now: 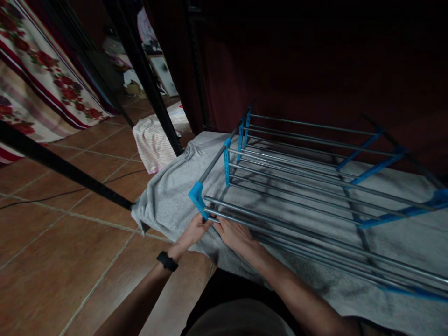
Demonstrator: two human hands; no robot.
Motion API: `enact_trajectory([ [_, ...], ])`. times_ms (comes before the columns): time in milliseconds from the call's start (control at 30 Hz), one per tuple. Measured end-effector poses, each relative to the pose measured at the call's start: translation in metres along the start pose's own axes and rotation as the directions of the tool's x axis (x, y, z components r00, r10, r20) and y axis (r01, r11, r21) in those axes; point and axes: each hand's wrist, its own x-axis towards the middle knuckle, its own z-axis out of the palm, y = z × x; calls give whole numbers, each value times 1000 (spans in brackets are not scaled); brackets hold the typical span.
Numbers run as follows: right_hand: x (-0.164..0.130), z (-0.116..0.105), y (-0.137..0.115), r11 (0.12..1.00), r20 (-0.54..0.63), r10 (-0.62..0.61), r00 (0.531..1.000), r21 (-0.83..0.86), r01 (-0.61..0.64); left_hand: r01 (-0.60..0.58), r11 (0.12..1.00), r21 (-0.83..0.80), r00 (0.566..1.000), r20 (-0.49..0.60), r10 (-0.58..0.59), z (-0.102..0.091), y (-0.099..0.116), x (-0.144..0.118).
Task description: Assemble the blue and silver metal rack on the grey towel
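Observation:
A rack of metal tubes (308, 228) and blue plastic connectors (197, 195) lies on its side on a grey blanket. At its near left corner, my left hand (199, 227) is closed around the lower end of a blue connector, wearing a black wristband. Right beside it, my right hand (233, 231) is closed on the end of a metal tube where it meets that connector. Some fingertips of both hands are hidden behind the parts. One tube above my hands has a free end near the connector.
The grey blanket (164, 186) lies under the rack. Black posts (150, 84) slant at the left. A striped cloth (154, 144) lies behind them, with a cable (80, 189) on the tiled floor (42, 247). A dark red curtain (297, 70) hangs behind; a floral cloth (52, 70) hangs at far left.

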Motion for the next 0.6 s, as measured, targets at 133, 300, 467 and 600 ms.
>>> enact_trajectory([
  [133, -3, -3, 0, 1000, 2, -18, 1000, 7, 18, 4, 1000, 0, 998, -68, -4, 4, -5, -2],
  [300, -5, -7, -1, 999, -36, -54, 998, -2, 54, -2, 1000, -15, 996, -88, 1, 7, -9, -2],
  [467, -4, -10, -2, 998, -5, -68, 998, -15, 68, -2, 999, 36, 993, -117, 6, 9, -7, -2],
  [600, -4, -11, -2, 996, 7, -87, 996, 14, 87, -12, 1000, 27, 993, -118, 15, 9, -6, -2],
])
